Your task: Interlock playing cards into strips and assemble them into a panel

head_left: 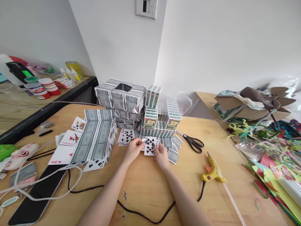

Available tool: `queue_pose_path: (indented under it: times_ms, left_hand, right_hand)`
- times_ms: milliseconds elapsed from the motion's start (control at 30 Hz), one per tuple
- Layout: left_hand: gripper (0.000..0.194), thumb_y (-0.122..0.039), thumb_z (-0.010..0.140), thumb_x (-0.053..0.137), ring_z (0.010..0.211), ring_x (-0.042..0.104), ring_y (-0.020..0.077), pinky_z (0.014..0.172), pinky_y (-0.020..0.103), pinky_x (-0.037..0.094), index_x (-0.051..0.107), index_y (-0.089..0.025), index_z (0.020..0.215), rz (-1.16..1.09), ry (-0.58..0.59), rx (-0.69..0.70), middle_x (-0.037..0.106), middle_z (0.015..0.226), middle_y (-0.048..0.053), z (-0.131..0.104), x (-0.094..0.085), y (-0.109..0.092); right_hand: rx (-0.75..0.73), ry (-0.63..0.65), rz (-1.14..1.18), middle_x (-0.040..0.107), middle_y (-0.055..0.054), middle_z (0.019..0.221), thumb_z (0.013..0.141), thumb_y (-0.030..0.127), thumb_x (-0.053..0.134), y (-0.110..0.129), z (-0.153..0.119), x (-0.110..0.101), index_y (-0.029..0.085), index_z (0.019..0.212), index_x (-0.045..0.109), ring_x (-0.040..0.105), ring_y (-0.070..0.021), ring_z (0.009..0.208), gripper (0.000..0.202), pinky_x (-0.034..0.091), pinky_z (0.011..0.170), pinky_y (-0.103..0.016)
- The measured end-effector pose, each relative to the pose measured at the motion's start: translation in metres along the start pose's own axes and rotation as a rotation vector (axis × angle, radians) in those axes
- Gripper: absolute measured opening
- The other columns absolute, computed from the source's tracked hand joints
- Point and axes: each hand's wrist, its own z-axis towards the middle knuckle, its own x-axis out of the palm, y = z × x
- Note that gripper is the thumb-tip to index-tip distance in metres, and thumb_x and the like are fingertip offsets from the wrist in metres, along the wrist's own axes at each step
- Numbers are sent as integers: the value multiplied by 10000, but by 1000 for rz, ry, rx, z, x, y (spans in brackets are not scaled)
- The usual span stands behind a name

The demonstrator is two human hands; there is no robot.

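Your left hand (134,150) and right hand (162,154) pinch the ten of clubs (150,148) at opposite sides, black pips on white. Far right, open cardboard box (283,93) holds crumpled cloth (251,93).

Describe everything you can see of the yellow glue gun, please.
The glue gun lies on its side on the wooden table, nearer you than the scissors. Its body looks like yellow plastic, with an orange trigger and a dark nozzle tip pointing away. A translucent stick protrudes from its rear; a black cord leaves the handle. Neither the left hand nor the right hand touches it. Whether it's hot can't be seen.
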Motion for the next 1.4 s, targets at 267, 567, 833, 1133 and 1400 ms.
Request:
queue_pose_path:
  times_ms: [267,567,833,1133,1400]
  left_hand:
    - [245,-360,706,544,516,465,102,510,211,362,531,-147,585,-205,120,-27,505,535,-29,-1,-6,1]
    - [231,-330,683,604,753,580,185,745,301,433,677,-152,813,-265,295,-98,669,769,39,-1,-17,0]
    - [282,-355,667,629,755,577,181,757,296,414,693,-153,853,-174,359,-121,681,775,43,1,-19,-2]
    - [301,-361,628,663,788,587,191,753,305,430,679,-143,834,-164,316,-130,681,808,61,-1,-9,-6]
    - [205,-274,586,676,690,571,154,686,274,425,623,-139,733,-131,207,-124,648,723,29,1,-6,-2]
  right_hand:
    - [-6,-11,28,644,-32,740,754,419,527,5,-2,1,179,815,535,583,-176,643,247,461,607,-282]
    - [-48,-58,-15,638,-44,748,771,421,506,0,-1,-1,174,812,546,580,-187,676,253,458,628,-294]
    - [-83,-84,-99,600,-31,719,789,400,483,-2,0,-3,163,828,552,534,-169,665,250,433,629,-278]
    - [-130,-143,-200,566,-23,676,792,426,457,5,-6,1,184,731,505,490,-162,628,254,398,599,-268]
    - [-136,-129,-195,526,-5,634,794,425,456,2,-7,3,190,731,495,459,-146,589,246,387,578,-260]
